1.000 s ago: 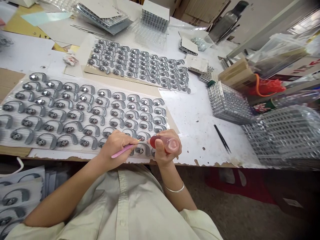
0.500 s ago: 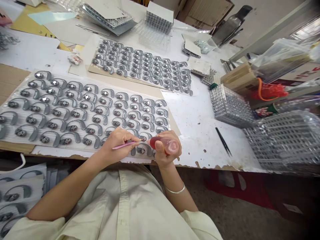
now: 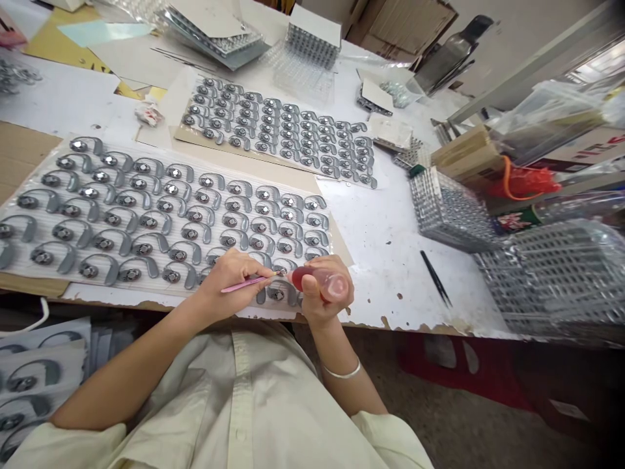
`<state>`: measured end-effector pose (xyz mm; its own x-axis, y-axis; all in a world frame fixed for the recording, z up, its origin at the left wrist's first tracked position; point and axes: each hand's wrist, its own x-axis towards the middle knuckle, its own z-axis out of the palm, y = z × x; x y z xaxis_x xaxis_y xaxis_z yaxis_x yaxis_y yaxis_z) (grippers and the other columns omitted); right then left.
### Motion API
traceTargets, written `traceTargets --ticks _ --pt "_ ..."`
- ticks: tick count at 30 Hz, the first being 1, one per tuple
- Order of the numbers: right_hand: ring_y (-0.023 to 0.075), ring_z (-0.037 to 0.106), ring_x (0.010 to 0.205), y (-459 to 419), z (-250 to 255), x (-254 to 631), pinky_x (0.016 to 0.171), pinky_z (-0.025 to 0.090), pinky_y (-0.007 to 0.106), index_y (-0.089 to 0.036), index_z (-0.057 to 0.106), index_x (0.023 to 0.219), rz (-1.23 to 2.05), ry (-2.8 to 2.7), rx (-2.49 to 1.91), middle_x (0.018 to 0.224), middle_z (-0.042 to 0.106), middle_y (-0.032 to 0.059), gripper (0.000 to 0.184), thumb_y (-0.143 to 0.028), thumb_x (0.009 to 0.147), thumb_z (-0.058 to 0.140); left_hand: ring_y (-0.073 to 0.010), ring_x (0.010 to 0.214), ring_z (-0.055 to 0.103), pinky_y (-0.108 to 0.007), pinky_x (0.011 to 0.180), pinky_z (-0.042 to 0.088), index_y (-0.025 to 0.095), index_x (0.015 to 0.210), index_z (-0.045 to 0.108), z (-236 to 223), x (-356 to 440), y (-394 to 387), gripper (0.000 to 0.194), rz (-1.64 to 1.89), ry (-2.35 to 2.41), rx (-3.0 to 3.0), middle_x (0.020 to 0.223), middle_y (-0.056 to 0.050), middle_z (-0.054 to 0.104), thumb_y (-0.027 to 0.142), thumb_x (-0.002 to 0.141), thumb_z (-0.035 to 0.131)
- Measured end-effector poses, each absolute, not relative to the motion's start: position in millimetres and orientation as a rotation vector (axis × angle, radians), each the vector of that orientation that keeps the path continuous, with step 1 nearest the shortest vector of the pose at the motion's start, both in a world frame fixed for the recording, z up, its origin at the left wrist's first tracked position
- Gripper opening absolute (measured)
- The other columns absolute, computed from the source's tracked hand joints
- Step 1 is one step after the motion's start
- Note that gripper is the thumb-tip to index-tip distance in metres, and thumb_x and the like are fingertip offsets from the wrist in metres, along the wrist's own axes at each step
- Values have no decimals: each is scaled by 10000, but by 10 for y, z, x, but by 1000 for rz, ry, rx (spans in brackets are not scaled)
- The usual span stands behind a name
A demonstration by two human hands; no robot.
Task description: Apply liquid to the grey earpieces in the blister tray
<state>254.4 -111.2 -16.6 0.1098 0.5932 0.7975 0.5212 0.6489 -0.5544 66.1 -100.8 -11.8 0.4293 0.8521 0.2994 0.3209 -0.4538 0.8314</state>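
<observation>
My left hand (image 3: 229, 277) is closed on a thin pink stick (image 3: 244, 284), its tip pointing right toward the red-capped mouth of a small clear bottle (image 3: 326, 283). My right hand (image 3: 319, 296) grips that bottle sideways at the table's front edge. Both hands hover over the near right corner of a ribbed sheet (image 3: 161, 218) covered with rows of grey ear-hook earpieces. A second sheet of the same earpieces (image 3: 280, 133) lies farther back.
Black tweezers (image 3: 435, 279) lie on the white tabletop to the right. Clear plastic blister trays (image 3: 452, 208) and a larger stack (image 3: 556, 273) stand at right. More trays (image 3: 307, 45) and cardboard sit at the back. Sheets of earpieces (image 3: 34, 381) lie below the table at left.
The pink stick has levelled out and its tip has moved right, closer to the bottle's red mouth. The view shifted slightly; the right hand stays put.
</observation>
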Motion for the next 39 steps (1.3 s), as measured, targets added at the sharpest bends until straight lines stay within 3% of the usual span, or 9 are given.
traceTargets --ticks 8,12,17,21,25,31,34,39 --pt "159 584 645 -1111 -157 2529 573 489 336 -195 558 831 50 -1526 -979 692 590 6 131 -310 804 616 -144 710 638 -309 759 410 229 860 715 -103 658 -1020 82 960 987 1993 778 8 722 196 828 648" --pt "155 570 622 -1094 -50 2530 560 482 339 -202 550 744 95 -1208 -1015 641 541 -6 197 -382 818 583 -138 709 637 -318 783 400 234 851 705 -98 652 -1039 94 975 979 2005 763 23 716 170 826 641" --pt "90 474 464 -1036 217 2737 367 382 224 -215 467 712 476 -665 -1067 609 486 -46 298 -482 806 563 -127 665 627 -317 769 401 234 873 691 -103 655 -1064 103 974 994 2106 748 31 710 159 817 648" --pt "71 451 427 -1042 260 2920 328 343 181 -227 418 767 607 -479 -1048 608 484 -71 329 -529 795 544 -133 676 644 -308 727 419 208 914 657 -50 662 -1136 102 1123 969 2209 818 0 728 145 841 625" --pt "82 475 472 -1141 109 2825 341 357 189 -216 440 721 456 -633 -993 639 485 -54 281 -460 818 541 -131 686 648 -296 684 421 176 960 612 22 651 -1317 173 1313 892 2311 863 -35 733 73 822 630" --pt "154 540 656 -1357 -133 2564 477 437 275 -196 562 768 376 -930 -958 685 529 6 256 -450 788 584 -135 678 615 -302 655 397 154 968 585 -58 647 -1552 207 1209 819 2478 901 -65 732 22 808 576" --pt "173 556 680 -1410 -180 2555 564 474 335 -193 584 814 344 -1135 -961 688 551 12 250 -440 787 601 -139 652 579 -306 634 375 151 982 582 -111 661 -1575 216 1177 848 2558 911 -68 732 21 811 557" --pt "172 564 667 -1393 -229 2556 582 473 345 -194 575 832 310 -1334 -973 694 569 14 220 -411 799 594 -145 625 523 -325 621 359 127 995 580 -121 692 -1590 181 1164 867 2681 949 -80 725 55 830 563"
